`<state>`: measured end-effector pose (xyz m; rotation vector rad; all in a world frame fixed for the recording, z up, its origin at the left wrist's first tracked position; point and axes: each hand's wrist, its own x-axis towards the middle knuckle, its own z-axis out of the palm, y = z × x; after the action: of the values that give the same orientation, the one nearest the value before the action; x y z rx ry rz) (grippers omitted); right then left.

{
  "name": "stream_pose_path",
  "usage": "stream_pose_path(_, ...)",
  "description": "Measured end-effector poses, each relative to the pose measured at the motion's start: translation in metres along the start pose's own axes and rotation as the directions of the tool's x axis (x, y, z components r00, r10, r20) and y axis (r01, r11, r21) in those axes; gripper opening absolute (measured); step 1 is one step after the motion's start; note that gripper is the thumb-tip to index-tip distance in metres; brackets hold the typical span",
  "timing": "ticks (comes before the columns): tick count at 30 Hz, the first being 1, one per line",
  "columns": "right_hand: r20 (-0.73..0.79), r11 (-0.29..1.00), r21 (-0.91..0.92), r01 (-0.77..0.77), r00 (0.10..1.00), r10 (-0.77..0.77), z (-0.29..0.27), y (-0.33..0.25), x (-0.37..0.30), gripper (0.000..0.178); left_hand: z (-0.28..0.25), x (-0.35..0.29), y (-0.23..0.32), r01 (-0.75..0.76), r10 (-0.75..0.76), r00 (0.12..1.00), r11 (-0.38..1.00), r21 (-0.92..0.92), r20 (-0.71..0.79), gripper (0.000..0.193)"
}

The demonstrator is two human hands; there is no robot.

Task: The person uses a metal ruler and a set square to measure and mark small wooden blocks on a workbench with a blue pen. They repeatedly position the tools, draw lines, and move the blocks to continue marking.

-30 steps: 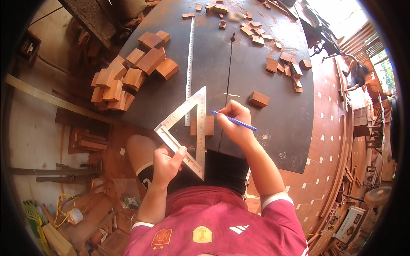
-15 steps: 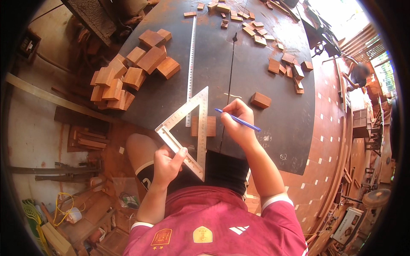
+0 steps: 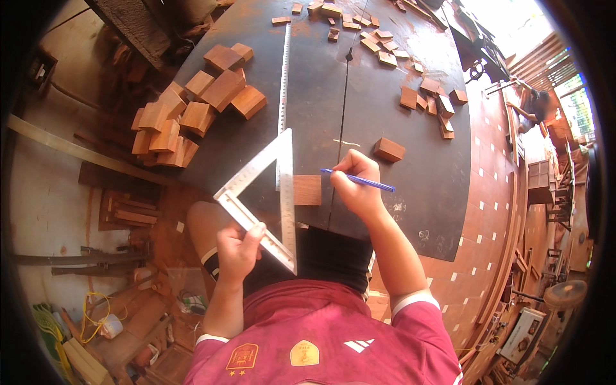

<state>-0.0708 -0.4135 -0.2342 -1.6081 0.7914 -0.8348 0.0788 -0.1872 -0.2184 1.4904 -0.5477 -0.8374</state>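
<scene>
My left hand (image 3: 239,251) is closed on the thick edge of a silver triangular set square (image 3: 249,218), thumb on top. The square's long graduated side overlaps the left end of a reddish wooden block (image 3: 307,190) lying near the table's front edge. My right hand (image 3: 357,183) pinches a blue pen (image 3: 362,180), its tip just right of that block. A long white steel ruler (image 3: 283,96) lies lengthwise on the dark table, and its near end reaches the set square. Farther right, a single wooden block (image 3: 389,149) rests beyond my right hand.
Wooden blocks (image 3: 223,90) are heaped at the table's left side. Several smaller blocks (image 3: 387,58) lie scattered along the far and right parts of the dark table (image 3: 378,102). A groove runs lengthwise through the tabletop. Another person (image 3: 532,106) is at the far right.
My left hand has moved the set square left, uncovering more of the block in front of me. My right hand with the pen has barely shifted.
</scene>
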Motion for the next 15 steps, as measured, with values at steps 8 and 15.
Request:
stream_pose_path(8, 0.143, 0.996, 0.016, -0.091, 0.986, 0.087, 0.004, 0.000, -0.004, 0.013, -0.002, -0.002, -0.002, -0.035, 0.035, 0.999, 0.999, -0.009, 0.034, 0.017)
stream_pose_path(15, 0.162, 0.997, -0.026, -0.069, 0.984, 0.073, 0.004, 0.000, -0.003, 0.012, 0.013, -0.003, -0.009, -0.045, 0.042, 0.997, 0.998, 0.045, 0.064, 0.016)
